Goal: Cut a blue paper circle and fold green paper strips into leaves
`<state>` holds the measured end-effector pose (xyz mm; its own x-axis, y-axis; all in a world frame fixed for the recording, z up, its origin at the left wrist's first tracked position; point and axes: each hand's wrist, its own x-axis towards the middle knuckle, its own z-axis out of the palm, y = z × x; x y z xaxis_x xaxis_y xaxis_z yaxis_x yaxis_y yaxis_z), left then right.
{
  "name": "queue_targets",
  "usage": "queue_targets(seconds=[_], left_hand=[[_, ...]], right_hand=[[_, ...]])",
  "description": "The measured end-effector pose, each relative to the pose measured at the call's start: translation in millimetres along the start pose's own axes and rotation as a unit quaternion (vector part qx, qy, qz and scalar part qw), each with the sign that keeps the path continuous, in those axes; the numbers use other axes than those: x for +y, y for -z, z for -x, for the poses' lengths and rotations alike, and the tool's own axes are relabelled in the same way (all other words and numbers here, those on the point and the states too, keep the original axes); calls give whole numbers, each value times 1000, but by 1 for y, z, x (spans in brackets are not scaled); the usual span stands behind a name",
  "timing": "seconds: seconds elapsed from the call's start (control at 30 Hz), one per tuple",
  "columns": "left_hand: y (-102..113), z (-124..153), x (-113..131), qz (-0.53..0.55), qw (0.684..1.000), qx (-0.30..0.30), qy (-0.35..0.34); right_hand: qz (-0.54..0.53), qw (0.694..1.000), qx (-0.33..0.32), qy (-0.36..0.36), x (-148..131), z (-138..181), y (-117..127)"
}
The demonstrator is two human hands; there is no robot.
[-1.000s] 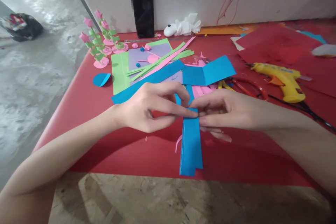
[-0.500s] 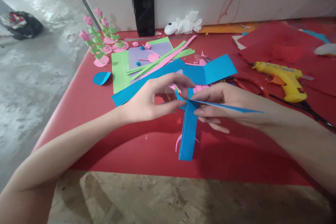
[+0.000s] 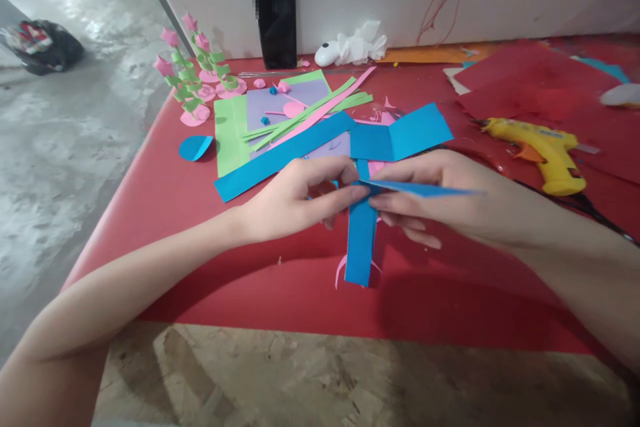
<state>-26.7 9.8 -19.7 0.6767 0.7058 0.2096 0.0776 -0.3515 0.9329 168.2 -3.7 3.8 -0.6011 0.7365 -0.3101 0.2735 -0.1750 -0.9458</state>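
Note:
Two crossing lengths of blue paper strip [image 3: 361, 240] meet between my fingertips over the table. One length hangs down toward me, and the other sticks out to the right, seen nearly edge-on. My left hand [image 3: 305, 197] pinches the crossing with thumb and fingers from the left. From the right, my right hand [image 3: 425, 190] grips the same spot, its lower fingers loosely spread. Just beyond lie a long blue strip [image 3: 285, 157] and a creased blue paper piece [image 3: 395, 137]. A thin pink paper curl [image 3: 341, 272] shows behind the hanging end.
Pink paper stars on green curled stems [image 3: 187, 80] stand at the back left. A folded blue circle [image 3: 196, 147] lies near them. Green and pink strips [image 3: 320, 110] rest on coloured sheets. At right sits a yellow glue gun [image 3: 540, 150]. The red table [image 3: 240, 287] ends near me.
My left hand has closed in on the crossing, its thumb now pressing there. The hanging length has tilted and looks shorter, and the right-hand length has swung up slightly.

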Motion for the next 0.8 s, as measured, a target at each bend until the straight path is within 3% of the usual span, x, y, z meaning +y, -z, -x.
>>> queue_targets(seconds=[0.53,0.8], left_hand=[[-5,2,-1,23,999,27,-25],[-4,1,-2,111,993,10,37]], right_hand=[[75,996,42,28,-8,8,-7],[120,990,56,40,2,5,-6]])
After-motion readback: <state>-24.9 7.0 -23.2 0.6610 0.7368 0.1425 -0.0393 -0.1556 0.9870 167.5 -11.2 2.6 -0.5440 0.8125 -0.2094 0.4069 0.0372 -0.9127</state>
